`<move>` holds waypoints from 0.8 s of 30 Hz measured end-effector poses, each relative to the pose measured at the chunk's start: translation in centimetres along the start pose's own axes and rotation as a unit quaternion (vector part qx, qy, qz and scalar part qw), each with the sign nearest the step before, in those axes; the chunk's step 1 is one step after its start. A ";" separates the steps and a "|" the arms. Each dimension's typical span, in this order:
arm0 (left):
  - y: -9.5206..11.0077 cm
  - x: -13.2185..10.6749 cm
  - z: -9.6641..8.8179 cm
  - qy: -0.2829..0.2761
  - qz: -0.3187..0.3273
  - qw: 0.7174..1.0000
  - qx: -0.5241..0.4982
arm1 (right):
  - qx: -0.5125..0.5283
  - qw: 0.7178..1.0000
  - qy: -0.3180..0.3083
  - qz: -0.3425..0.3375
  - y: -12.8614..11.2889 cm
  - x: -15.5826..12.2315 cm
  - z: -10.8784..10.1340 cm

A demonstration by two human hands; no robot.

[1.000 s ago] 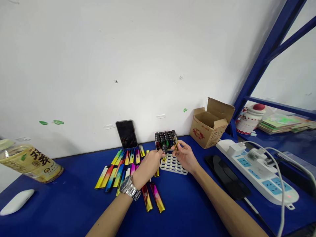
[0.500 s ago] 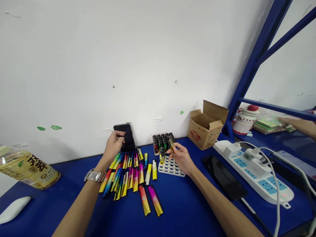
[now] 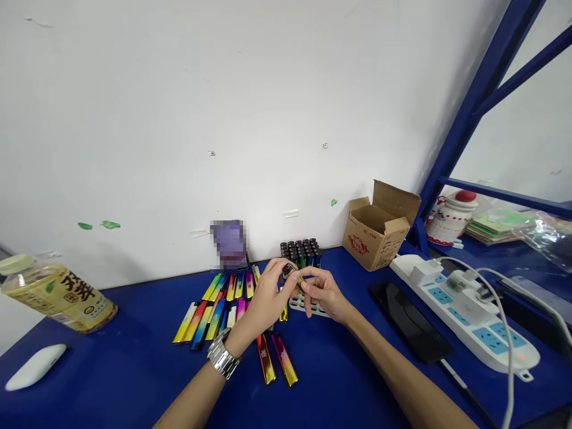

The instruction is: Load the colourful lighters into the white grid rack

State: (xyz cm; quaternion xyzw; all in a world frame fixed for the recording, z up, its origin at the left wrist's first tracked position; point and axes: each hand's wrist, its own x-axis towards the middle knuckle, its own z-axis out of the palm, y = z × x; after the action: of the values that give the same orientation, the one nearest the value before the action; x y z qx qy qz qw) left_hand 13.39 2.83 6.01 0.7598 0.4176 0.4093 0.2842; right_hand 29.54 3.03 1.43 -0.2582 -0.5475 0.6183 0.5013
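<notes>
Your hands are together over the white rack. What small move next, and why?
Probably lower the gold lighter into an open hole of the white rack: your left hand and right hand pinch it above the rack, and other lighters stand upright behind it.

Bright flat light, v. warped edges

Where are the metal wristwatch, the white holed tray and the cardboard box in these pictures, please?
Metal wristwatch [image 3: 222,357]: head view, on its metal band.
White holed tray [image 3: 298,305]: head view, on its uncovered part beside the right hand.
Cardboard box [image 3: 374,247]: head view, on its front wall.
</notes>
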 end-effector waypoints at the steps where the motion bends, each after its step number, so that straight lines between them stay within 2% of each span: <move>1: 0.1 -0.1 0.1 0.018 0.002 0.999 -0.032 | -0.026 1.000 0.013 -0.007 -0.1 0.0 -0.1; 4: 0.4 -0.2 0.0 0.086 -0.045 0.984 -0.151 | -0.131 0.985 0.104 -0.052 -0.1 0.1 -0.6; 7: -0.1 0.0 -0.4 0.111 -0.079 0.963 -0.231 | -0.314 0.926 0.198 -0.063 0.2 0.3 -1.1; 10: -1.0 0.2 -0.7 0.106 -0.098 0.962 -0.230 | -0.471 0.855 0.215 -0.012 0.4 0.3 -1.1; 12: -1.5 0.3 -0.7 0.102 -0.103 0.968 -0.205 | -0.523 0.829 0.195 0.020 0.5 0.3 -0.9; 15: -1.5 0.1 -0.8 0.098 -0.110 0.964 -0.223 | -0.556 0.814 0.160 0.045 0.4 0.2 -0.7; 18: -1.2 -0.1 -0.8 0.085 -0.148 0.954 -0.247 | -0.561 0.812 0.150 0.054 0.3 0.2 -0.7; 20: -1.2 -0.2 -0.9 0.080 -0.147 0.962 -0.215 | -0.560 0.813 0.148 0.055 0.3 0.2 -0.8; 24: -1.6 -0.3 -0.9 0.098 -0.091 0.986 -0.104 | -0.560 0.814 0.146 0.051 0.4 0.2 -1.0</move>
State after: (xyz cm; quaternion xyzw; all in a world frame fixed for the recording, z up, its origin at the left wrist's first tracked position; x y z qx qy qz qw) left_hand 11.87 3.43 5.17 0.6410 0.4661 0.4957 0.3552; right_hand 30.18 3.70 0.85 -0.6092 -0.7054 0.1845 0.3119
